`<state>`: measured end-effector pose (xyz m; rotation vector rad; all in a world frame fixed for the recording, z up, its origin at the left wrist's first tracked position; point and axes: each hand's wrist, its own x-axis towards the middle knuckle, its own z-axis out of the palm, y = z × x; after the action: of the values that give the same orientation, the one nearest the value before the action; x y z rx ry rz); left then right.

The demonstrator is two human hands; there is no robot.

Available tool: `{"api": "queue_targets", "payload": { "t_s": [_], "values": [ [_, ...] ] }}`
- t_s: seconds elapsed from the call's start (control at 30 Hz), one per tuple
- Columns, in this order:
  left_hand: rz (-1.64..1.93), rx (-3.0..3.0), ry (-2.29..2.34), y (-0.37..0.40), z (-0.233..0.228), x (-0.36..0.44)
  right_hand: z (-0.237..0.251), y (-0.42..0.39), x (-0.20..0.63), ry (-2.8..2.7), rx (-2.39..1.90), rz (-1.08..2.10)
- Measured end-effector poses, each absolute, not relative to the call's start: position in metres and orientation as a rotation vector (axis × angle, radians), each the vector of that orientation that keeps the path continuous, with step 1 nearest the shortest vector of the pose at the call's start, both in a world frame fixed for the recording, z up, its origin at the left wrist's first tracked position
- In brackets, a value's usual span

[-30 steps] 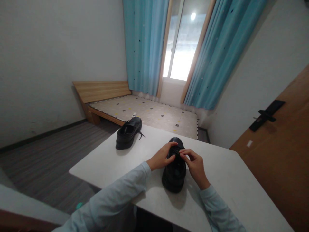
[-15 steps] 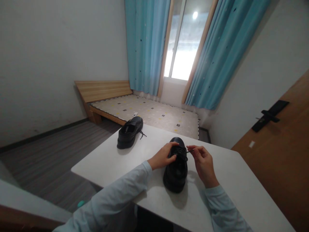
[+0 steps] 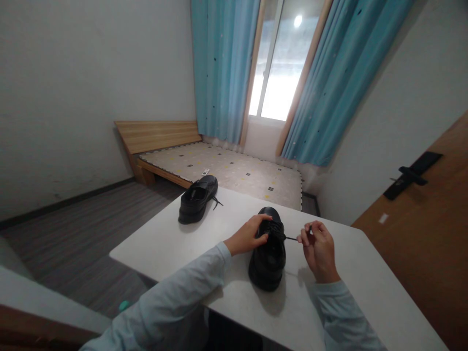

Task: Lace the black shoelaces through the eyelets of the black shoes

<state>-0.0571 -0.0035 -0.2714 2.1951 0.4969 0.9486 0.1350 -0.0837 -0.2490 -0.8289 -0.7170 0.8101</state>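
Since the earlier frame, the right hand [image 3: 319, 249] has drawn a pinched lace [image 3: 291, 238] out sideways from the near shoe [image 3: 268, 251], mid-table. Left hand [image 3: 248, 236] presses closed on its laces; best to pull steadily. Second shoe [image 3: 198, 199] sits by the far-left edge.

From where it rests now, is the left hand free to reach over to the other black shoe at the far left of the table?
Probably yes: the left hand rests on the near shoe, and only bare table lies between it and the far shoe.
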Motion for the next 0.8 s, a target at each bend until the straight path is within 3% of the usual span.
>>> {"api": "queue_targets", "payload": {
  "t_s": [0.53,0.8],
  "values": [
    [1.141,2.270,0.622,0.000,-0.268,-0.057,-0.262,-0.084,0.128,-1.211,-1.368,0.314],
    [1.244,2.195,0.750,0.003,-0.271,-0.056,-0.268,-0.085,0.118,-1.615,-1.360,0.094]
  ]
}}
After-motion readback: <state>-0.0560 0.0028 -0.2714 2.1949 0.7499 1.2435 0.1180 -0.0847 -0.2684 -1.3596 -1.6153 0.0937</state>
